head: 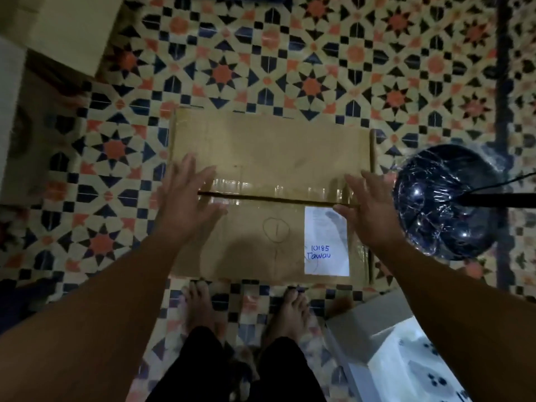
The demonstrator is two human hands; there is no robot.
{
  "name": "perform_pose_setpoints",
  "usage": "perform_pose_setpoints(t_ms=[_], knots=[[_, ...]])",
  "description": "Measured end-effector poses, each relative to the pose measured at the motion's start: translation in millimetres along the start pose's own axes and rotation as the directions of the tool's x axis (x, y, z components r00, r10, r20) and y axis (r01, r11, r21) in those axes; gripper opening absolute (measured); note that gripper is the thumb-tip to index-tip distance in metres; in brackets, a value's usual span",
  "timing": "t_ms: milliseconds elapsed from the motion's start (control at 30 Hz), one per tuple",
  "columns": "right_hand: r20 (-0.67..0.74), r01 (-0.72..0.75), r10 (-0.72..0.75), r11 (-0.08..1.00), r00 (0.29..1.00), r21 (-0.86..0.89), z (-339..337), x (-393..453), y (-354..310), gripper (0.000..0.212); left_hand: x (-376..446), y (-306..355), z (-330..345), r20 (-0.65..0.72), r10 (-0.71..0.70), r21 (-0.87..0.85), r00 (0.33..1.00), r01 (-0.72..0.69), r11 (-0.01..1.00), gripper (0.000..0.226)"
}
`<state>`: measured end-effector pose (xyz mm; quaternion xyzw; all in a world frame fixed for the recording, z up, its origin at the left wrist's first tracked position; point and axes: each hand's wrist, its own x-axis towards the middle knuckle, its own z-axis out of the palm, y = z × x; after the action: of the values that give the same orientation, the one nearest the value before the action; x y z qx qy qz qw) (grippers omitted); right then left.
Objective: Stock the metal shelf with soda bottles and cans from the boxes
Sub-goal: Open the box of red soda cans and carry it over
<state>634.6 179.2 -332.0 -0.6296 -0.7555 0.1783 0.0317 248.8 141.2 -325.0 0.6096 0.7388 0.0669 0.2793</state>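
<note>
A closed brown cardboard box [269, 152] lies on the patterned floor just in front of my bare feet. Clear tape runs along its middle seam, where a dark slit shows between the two flaps. A white label [326, 242] with blue handwriting is stuck on the near flap at the right. My left hand [185, 201] is spread flat over the left end of the seam, fingers straight. My right hand [368, 210] is spread over the right end of the seam, fingers straight too. Neither hand grips anything. No bottles, cans or metal shelf are in view.
A black round fan base wrapped in plastic [443, 201] stands right of the box, with a dark pole [501, 197] leading off right. Another cardboard box [66, 33] sits at the top left. A white box [406, 361] lies at the bottom right.
</note>
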Motion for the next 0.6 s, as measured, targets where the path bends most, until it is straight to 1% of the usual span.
perform_pose_setpoints(t_ms=[100, 167, 233, 300, 367, 400, 467, 533, 600], knots=[[0.06, -0.034, 0.04, 0.995, 0.997, -0.095, 12.6, 5.4, 8.0, 0.077, 6.1, -14.4, 3.5, 0.021, -0.001, 0.039, 1.0, 0.0, 0.999, 0.085], [0.057, -0.046, 0.056, 0.986, 0.997, -0.157, 18.8, 9.7, 10.2, 0.078, 9.0, -24.1, 2.9, -0.006, 0.035, 0.08, 0.999, -0.034, 0.996, 0.078], [0.037, -0.013, 0.02, 0.982, 0.999, -0.189, 21.5, 8.7, 11.0, 0.073, 11.9, -30.5, -1.1, -0.027, 0.056, 0.091, 0.998, -0.053, 0.994, 0.066], [0.007, 0.027, -0.026, 0.982, 1.0, -0.186, 21.0, 4.2, 11.9, 0.063, 13.0, -33.1, -4.5, -0.035, 0.069, 0.115, 0.997, -0.065, 0.991, 0.059], [-0.025, 0.023, -0.028, 0.986, 0.999, -0.162, 17.6, -2.5, 10.2, 0.061, 8.8, -34.5, -8.3, -0.055, 0.126, 0.143, 0.99, -0.117, 0.983, 0.054], [-0.043, 0.013, -0.02, 0.989, 0.999, -0.147, 14.3, -4.9, 8.4, 0.06, 5.6, -33.7, -10.9, -0.075, 0.151, 0.129, 0.986, -0.14, 0.982, 0.052], [-0.096, -0.012, 0.002, 0.994, 0.995, -0.106, 4.7, -5.6, 3.3, 0.057, 1.6, -27.8, -19.3, -0.137, 0.151, 0.079, 0.979, -0.141, 0.987, 0.048], [-0.202, -0.021, 0.019, 1.0, 0.979, -0.006, -9.7, 2.5, -3.7, 0.049, 6.0, -17.0, -31.1, -0.234, 0.139, 0.04, 0.962, -0.133, 0.99, 0.043], [-0.293, -0.015, 0.059, 0.989, 0.954, 0.149, -25.9, 19.8, -11.1, 0.039, 20.4, -2.6, -42.4, -0.331, 0.121, -0.003, 0.936, -0.129, 0.992, 0.038]])
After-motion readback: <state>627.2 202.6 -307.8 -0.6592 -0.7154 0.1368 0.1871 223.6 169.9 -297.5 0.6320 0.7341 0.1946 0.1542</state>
